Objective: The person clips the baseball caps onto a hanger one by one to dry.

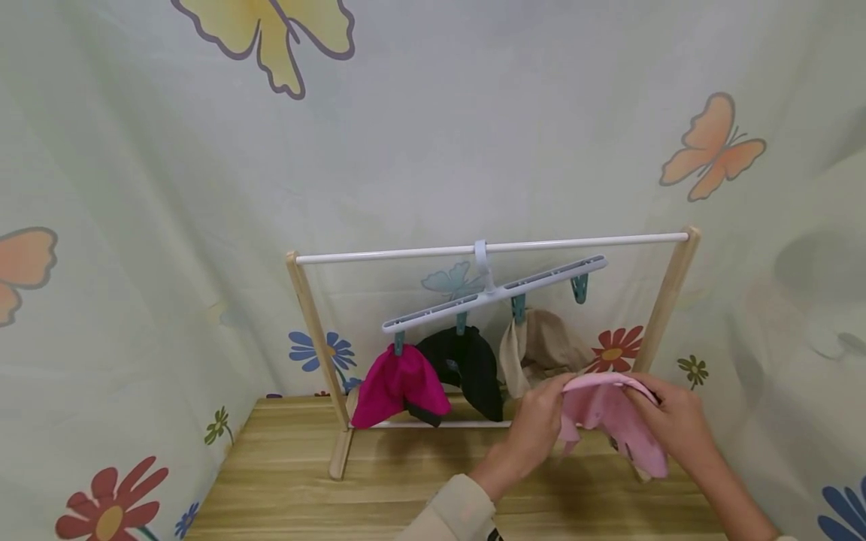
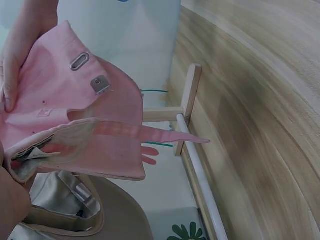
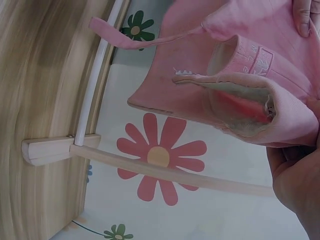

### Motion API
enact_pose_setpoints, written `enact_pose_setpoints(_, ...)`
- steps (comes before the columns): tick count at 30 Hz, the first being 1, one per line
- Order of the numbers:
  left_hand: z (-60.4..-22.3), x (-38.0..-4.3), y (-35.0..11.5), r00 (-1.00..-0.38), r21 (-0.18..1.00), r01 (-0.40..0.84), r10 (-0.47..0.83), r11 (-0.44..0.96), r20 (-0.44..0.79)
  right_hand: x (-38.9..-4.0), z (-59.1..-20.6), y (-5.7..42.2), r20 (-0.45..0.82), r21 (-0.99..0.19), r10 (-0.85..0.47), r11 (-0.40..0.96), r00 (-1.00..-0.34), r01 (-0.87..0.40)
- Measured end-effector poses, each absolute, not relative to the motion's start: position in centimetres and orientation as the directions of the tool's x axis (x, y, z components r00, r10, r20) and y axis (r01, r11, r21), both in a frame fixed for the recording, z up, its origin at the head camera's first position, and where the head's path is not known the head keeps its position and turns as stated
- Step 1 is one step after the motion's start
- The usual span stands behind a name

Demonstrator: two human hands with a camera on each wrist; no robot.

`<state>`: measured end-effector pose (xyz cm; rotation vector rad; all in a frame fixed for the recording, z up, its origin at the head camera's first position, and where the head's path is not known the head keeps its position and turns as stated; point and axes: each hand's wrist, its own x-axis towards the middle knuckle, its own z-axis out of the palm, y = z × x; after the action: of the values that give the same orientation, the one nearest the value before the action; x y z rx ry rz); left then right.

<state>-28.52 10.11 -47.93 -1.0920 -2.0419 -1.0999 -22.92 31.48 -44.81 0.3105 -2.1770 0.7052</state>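
Observation:
A pink baseball cap [image 1: 602, 409] hangs between my two hands, in front of the right part of a small drying rack. On its left edge, my left hand [image 1: 537, 421] pinches the fabric; my right hand [image 1: 676, 421] grips the opposite edge. The pink cap [image 2: 115, 155] has a loose strap and a metal buckle in the left wrist view. Behind it, a pale blue clip hanger [image 1: 487, 295] tilts up to the right on the rack's white rod. Its green clips hold a magenta cap [image 1: 399, 387], a black cap [image 1: 483, 368] and a beige cap [image 1: 548, 346]. The rightmost clip [image 1: 579, 288] holds nothing.
The rack's wooden right post [image 1: 666, 304] rises just behind my right hand. A white lower rod [image 1: 467, 424] runs close above the wood-grain tabletop [image 1: 284, 466]. A pale curtain [image 1: 473, 150] with butterflies and flowers surrounds the table.

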Motion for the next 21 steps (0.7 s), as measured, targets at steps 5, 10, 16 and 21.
enact_pose_setpoints(5,-47.79,-28.69,10.16,-0.472,0.36,0.872,0.373,0.332,0.799,-22.92,-44.71,31.4,0.768,-0.393,0.028,0.81,-0.64,-0.436)
enact_pose_setpoints(10,-47.54,-28.69,10.12,-0.468,0.344,0.871,0.375,0.352,0.8,-22.88,-44.44,31.36,0.762,-0.393,0.037,0.82,-0.647,-0.416)
enact_pose_setpoints(16,-47.53,-28.76,9.93,-0.471,0.352,0.87,0.374,0.345,0.799,-22.71,-44.09,31.11,0.741,-0.411,0.035,0.813,-0.67,-0.412)
enact_pose_setpoints(21,-48.08,-28.93,9.6,-0.473,0.352,0.867,0.358,0.352,0.805,-22.75,-44.2,30.58,0.748,-0.391,0.008,0.813,-0.664,-0.431)
